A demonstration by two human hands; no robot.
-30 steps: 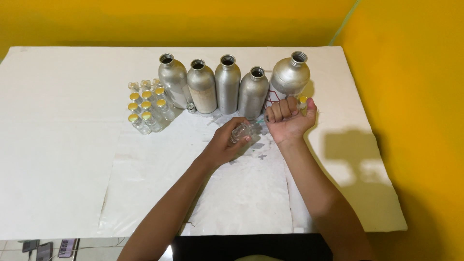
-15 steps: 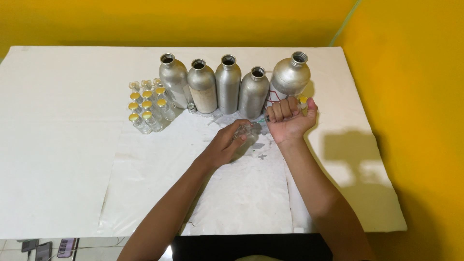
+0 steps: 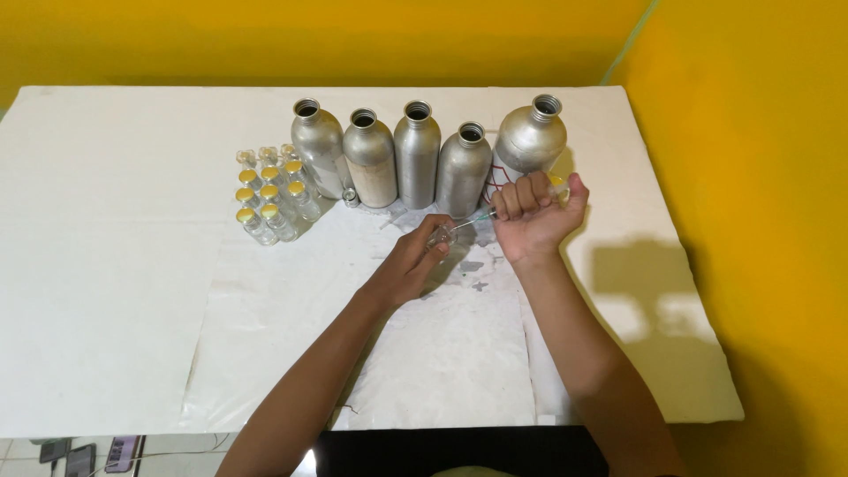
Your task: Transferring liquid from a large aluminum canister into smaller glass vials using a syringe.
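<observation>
The left hand [image 3: 413,262] holds a small glass vial [image 3: 439,237] on the white table [image 3: 106,265]. The right hand [image 3: 533,210], closed in a fist, grips a syringe [image 3: 495,210], needle at the vial's mouth. It seems best to keep the vial steady and press slowly.

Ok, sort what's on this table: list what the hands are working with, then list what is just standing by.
In use:
- syringe, gripped in the right hand, needle aimed at the vial
- small glass vial, held by the left hand

Standing by:
- five metal bottles in a row, open-topped
- cluster of small vials, most with yellow caps
- white table
</observation>
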